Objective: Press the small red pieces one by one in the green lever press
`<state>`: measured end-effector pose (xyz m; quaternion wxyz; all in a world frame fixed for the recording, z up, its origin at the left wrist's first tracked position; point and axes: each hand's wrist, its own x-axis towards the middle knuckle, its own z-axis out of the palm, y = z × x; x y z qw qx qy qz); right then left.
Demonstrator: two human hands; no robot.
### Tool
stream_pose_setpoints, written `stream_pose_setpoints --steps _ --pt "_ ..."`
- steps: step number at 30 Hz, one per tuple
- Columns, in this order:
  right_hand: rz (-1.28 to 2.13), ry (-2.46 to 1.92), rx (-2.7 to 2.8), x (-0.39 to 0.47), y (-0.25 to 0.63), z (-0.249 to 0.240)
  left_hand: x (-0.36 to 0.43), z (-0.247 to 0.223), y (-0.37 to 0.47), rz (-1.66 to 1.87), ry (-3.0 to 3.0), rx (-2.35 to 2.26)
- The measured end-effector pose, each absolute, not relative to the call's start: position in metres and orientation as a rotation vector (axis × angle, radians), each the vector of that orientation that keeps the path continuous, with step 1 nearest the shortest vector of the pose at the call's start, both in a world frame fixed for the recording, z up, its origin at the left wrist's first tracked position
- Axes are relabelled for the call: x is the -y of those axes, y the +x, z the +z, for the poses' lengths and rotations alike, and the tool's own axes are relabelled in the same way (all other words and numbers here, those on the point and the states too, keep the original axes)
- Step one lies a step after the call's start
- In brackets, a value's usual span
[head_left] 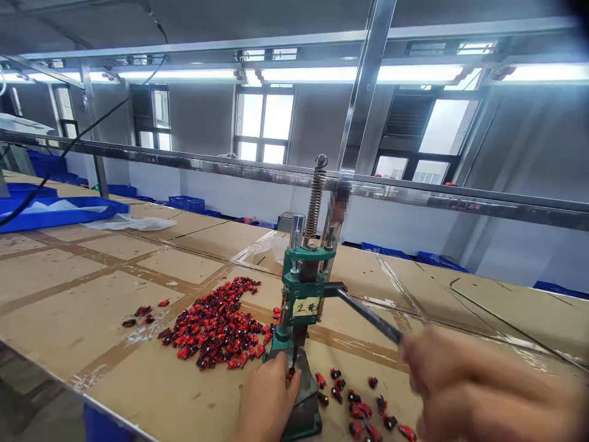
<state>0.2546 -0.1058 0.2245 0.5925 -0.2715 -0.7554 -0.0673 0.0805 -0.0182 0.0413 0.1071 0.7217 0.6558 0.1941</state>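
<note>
A green hand press [304, 288] labelled "2#" stands on the table, a tall spring [316, 199] rising from its top. My right hand [460, 380], slightly blurred, is wrapped round the press's lever [370, 314] on the right side. At the press base, under the ram, my left hand [269, 393] pinches a small red and black part [291, 372], mostly hidden by the fingers. Left of the press lies a large pile of red and black parts [221, 322]. Several similar loose parts [359, 405] are scattered right of the base.
Brown cardboard, taped at the seams, covers the table [138, 258]. A blue tray [69, 212] sits at the far left with white sheeting beside it. A metal rail [207, 166] and an upright post [363, 92] stand behind the press. A thin bent rod [506, 325] lies at right.
</note>
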Motion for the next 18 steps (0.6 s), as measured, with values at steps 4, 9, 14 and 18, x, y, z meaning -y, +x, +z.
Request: stream_pose_setpoints --steps 4,9,14,18 --pt "-0.108 -0.747 1.552 0.060 0.248 0.300 0.030 0.051 0.108 0.420 1.970 -1.922" --pt "-0.059 -0.754 1.511 0.029 0.238 0.329 0.026 0.049 0.086 0.611 1.891 -1.798" --pt "-0.108 -0.629 1.476 0.033 0.239 0.318 -0.012 0.047 0.005 0.653 2.152 -1.991" --pt "-0.116 -0.587 1.521 0.032 0.241 0.318 -0.041 0.041 -0.020 0.201 2.369 -1.917"
